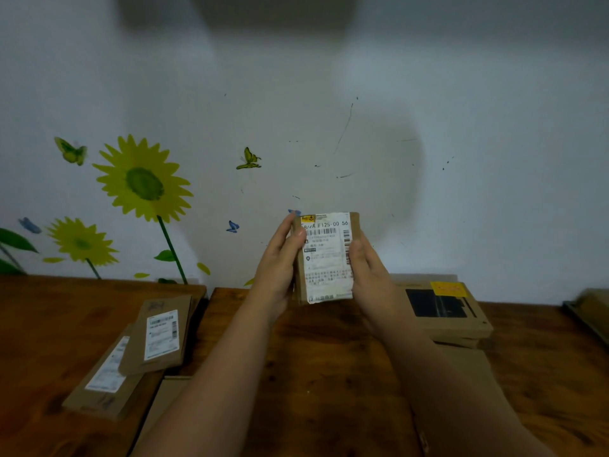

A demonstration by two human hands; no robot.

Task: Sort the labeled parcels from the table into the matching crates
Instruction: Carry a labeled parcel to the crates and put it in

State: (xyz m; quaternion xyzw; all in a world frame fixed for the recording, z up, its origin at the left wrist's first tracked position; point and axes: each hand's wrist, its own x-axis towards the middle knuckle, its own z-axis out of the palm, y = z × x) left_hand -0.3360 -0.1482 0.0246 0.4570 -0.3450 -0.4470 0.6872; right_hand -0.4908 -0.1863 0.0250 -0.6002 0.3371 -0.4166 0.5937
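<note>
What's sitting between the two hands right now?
In the head view, a small labeled cardboard parcel stands upright between them, with the left hand and right hand gripping its side edges.

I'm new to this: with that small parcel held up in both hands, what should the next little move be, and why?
Probably turn to look for the matching crate. The left hand and right hand hold the parcel upright with its label facing the camera, and no crate is in view.

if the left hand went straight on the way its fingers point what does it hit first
Probably the wall: the left hand points up along the edge of the parcel, and nothing else shows in that line, though depth is unclear.
</note>
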